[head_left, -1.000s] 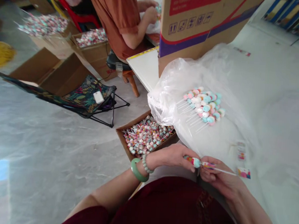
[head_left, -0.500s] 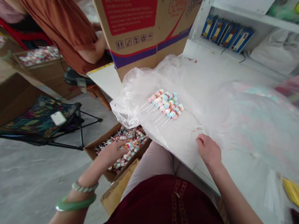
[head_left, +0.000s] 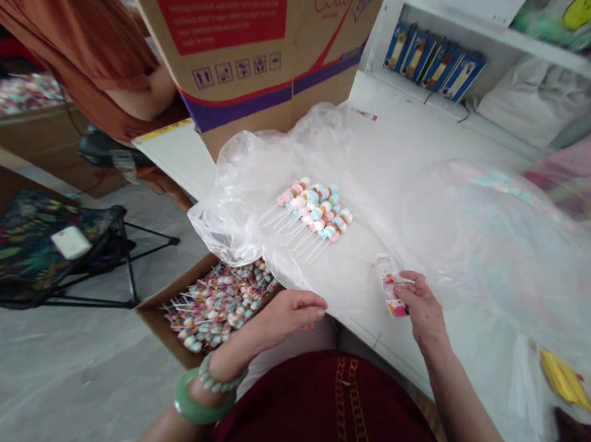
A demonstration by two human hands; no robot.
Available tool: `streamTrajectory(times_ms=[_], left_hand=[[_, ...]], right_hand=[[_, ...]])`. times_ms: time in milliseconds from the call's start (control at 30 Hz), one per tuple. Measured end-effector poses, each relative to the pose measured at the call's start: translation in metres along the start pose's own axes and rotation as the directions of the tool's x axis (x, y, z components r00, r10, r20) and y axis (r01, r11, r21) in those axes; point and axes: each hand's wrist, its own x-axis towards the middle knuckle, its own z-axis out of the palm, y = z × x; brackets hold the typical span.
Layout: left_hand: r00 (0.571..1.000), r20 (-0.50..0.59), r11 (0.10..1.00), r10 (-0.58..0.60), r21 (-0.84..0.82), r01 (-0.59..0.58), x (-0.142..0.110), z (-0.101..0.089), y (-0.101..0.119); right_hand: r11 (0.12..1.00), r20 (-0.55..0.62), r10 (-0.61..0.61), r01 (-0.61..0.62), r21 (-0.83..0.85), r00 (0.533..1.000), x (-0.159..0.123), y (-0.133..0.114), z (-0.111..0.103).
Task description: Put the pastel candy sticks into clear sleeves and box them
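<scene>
My right hand (head_left: 420, 305) pinches a small clear printed plastic bag (head_left: 389, 285) with pink and red marks, just above the white table. My left hand (head_left: 294, 314) is held over the table's front edge, fingers stretched out, with nothing visible in it. Several marshmallow skewers (head_left: 316, 211) in pink, white and blue lie side by side on a clear plastic sheet (head_left: 243, 171), white sticks toward me. Below and left of the table, a cardboard box (head_left: 157, 314) holds many wrapped marshmallow skewers (head_left: 220, 306), beside my left forearm.
A large printed carton (head_left: 240, 51) stands on the table's far left. A big clear bag of pastel sweets (head_left: 499, 240) covers the right side, near a yellow packet (head_left: 566, 377). Blue binders (head_left: 435, 63) fill a shelf behind. A co-worker's arm (head_left: 143, 95) and a folding chair (head_left: 28, 245) are left.
My left hand has moved from over the box of wrapped skewers rightward to the table edge. My right hand has turned, and the printed bag now shows clearly in its fingers. The view has shifted.
</scene>
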Motion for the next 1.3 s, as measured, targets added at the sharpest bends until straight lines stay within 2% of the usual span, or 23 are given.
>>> streamTrajectory(times_ms=[67, 133, 167, 233, 300, 433, 533, 567, 633, 733, 833, 933, 1033, 1067, 1133, 1233, 1300], left_hand=[[1.000, 0.003, 0.989, 0.001, -0.150, -0.001, 0.014, 0.021, 0.009], [0.995, 0.059, 0.931, 0.078, -0.362, -0.051, 0.025, 0.038, 0.015], [0.994, 0.055, 0.887, 0.090, -0.458, -0.055, 0.030, 0.043, 0.018], [0.997, -0.043, 0.800, 0.061, -0.595, -0.075, 0.036, 0.047, 0.020], [0.982, -0.190, 0.751, 0.003, -0.648, -0.128, 0.038, 0.042, 0.020], [0.924, -0.373, 0.713, -0.089, -0.671, -0.203, 0.040, 0.020, 0.014], [0.867, -0.470, 0.657, -0.166, -0.708, -0.258, 0.042, 0.004, 0.010], [0.846, -0.503, 0.643, -0.179, -0.711, -0.286, 0.043, -0.001, 0.008], [0.812, -0.552, 0.633, -0.188, -0.701, -0.330, 0.045, -0.008, 0.006], [0.788, -0.587, 0.635, -0.186, -0.684, -0.360, 0.047, -0.015, 0.003], [0.777, -0.605, 0.652, -0.177, -0.663, -0.367, 0.046, -0.016, 0.000], [0.817, -0.551, 0.643, -0.171, -0.690, -0.331, 0.042, -0.016, 0.000], [0.859, -0.488, 0.622, -0.155, -0.724, -0.300, 0.038, -0.016, 0.003], [0.857, -0.494, 0.633, -0.146, -0.713, -0.303, 0.037, -0.017, 0.004], [0.833, -0.537, 0.667, -0.129, -0.669, -0.328, 0.036, -0.019, 0.005], [0.777, -0.612, 0.650, -0.145, -0.651, -0.392, 0.036, -0.022, 0.010], [0.763, -0.617, 0.564, -0.191, -0.705, -0.429, 0.037, -0.023, 0.016]], right_hand=[[0.978, 0.048, 0.060, -0.068, 0.197, 0.997, -0.010, -0.019, 0.013], [0.925, 0.179, 0.094, -0.153, 0.347, 0.979, -0.019, -0.037, 0.032], [0.930, 0.223, 0.082, -0.155, 0.334, 0.971, -0.022, -0.045, 0.042], [0.976, 0.221, 0.024, -0.071, 0.208, 0.975, -0.025, -0.057, 0.062], [0.994, 0.230, -0.018, -0.007, 0.110, 0.973, -0.021, -0.065, 0.078], [0.979, 0.366, -0.020, -0.057, 0.198, 0.931, -0.004, -0.074, 0.099], [0.980, 0.323, -0.067, 0.002, 0.197, 0.944, 0.013, -0.077, 0.112], [0.980, 0.297, -0.043, -0.017, 0.197, 0.954, 0.019, -0.077, 0.118], [0.960, 0.274, 0.085, -0.152, 0.234, 0.958, 0.031, -0.076, 0.131], [0.886, 0.300, 0.263, -0.353, 0.300, 0.917, 0.047, -0.074, 0.153], [0.846, 0.266, 0.309, -0.391, 0.361, 0.913, 0.054, -0.073, 0.167], [0.832, 0.218, 0.310, -0.375, 0.410, 0.926, 0.050, -0.074, 0.159], [0.861, 0.191, 0.255, -0.312, 0.401, 0.948, 0.034, -0.071, 0.131], [0.878, 0.187, 0.221, -0.279, 0.389, 0.957, 0.027, -0.069, 0.118], [0.937, 0.209, 0.079, -0.144, 0.317, 0.975, 0.009, -0.064, 0.092], [0.962, 0.210, 0.087, -0.137, 0.237, 0.974, -0.019, -0.056, 0.057], [0.975, 0.233, 0.121, -0.159, 0.153, 0.965, -0.037, -0.052, 0.041]])
